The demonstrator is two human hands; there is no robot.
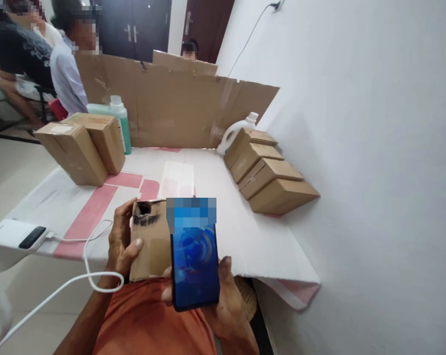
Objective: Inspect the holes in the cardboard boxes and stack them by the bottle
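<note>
My left hand (121, 241) grips a small cardboard piece (151, 244) with a black-smeared hole near its top, thumb pressed on its front. Beside it, my right hand (226, 301) holds a smartphone (195, 264) upright, its blue screen lit and facing me, fingers wrapped round its lower edge. Both are held over my lap at the near edge of the table (245, 231), which is covered in white and pink paper.
Two brown boxes (82, 145) lean at the back left by a green bottle (121, 118). Several flat boxes (269, 175) and a white jug (237, 130) line the right wall. A cardboard screen (171, 103) closes the back. A power bank (19, 236) with white cable (93, 276) lies left. People sit beyond.
</note>
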